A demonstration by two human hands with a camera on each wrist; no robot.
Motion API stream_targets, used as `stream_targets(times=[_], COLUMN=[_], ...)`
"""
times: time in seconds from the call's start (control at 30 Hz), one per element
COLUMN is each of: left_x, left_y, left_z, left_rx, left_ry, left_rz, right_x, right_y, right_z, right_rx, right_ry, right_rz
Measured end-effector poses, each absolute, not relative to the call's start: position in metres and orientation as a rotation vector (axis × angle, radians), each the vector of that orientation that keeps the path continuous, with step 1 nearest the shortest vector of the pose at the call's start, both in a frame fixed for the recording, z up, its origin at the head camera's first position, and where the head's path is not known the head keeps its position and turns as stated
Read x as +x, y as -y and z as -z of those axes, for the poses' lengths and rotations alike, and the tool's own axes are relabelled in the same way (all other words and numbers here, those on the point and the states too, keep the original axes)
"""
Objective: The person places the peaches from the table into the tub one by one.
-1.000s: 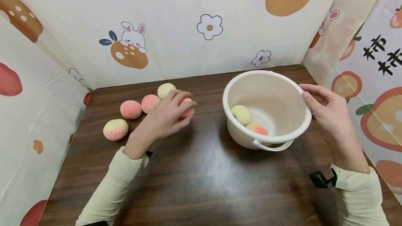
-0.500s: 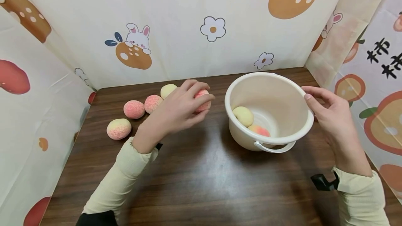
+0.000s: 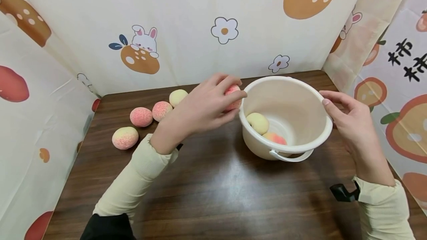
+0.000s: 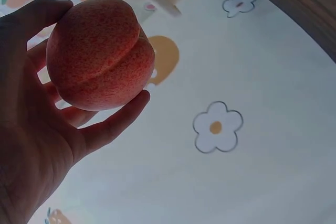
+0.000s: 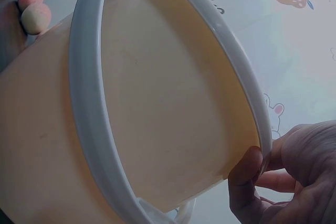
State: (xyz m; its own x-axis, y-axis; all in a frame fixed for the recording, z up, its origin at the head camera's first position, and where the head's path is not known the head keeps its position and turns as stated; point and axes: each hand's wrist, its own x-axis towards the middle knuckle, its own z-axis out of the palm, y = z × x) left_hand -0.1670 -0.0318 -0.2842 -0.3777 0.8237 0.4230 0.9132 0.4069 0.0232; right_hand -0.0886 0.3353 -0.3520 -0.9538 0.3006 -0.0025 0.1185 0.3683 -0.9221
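Observation:
A pinkish-red peach [image 4: 100, 53] with a crease down its side is gripped in my left hand [image 3: 207, 105], its fingers curled round the fruit. That hand is at the left rim of a cream plastic bucket [image 3: 287, 147], raised off the table. My right hand [image 3: 350, 125] pinches the bucket's right rim between thumb and fingers, as the right wrist view [image 5: 283, 182] also shows. Inside the bucket lie a pale yellow peach [image 3: 258, 123] and a yellow-and-pink peach [image 3: 275, 138]. The white handle [image 3: 291, 156] hangs down at the front.
On the dark wooden table [image 3: 207, 195], left of the bucket, lie a yellow-pink peach [image 3: 125, 138], a pink peach [image 3: 141, 117], another pink peach [image 3: 162, 111] and a pale yellow peach [image 3: 178, 97]. Patterned cloth [image 3: 186, 29] encloses the back and sides.
My left hand has carried the pinkish-red peach rightward and upward, from beside the other peaches to the bucket's left rim. The right hand stays on the rim.

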Motion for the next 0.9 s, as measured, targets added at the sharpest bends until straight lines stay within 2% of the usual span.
stream_targets(times=[0.37,0.9], left_x=[-0.174,-0.191], left_y=[-0.009,-0.075], left_z=[0.275,0.29], left_rx=[-1.633,-1.956], left_ry=[2.293,2.374], left_rz=[0.331,0.067], right_x=[-0.089,-0.089], right_y=[-0.336,-0.335], right_z=[0.352,0.353], right_rx=[-0.364,-0.354], right_ry=[2.427,2.354], right_rz=[-1.652,-1.762])
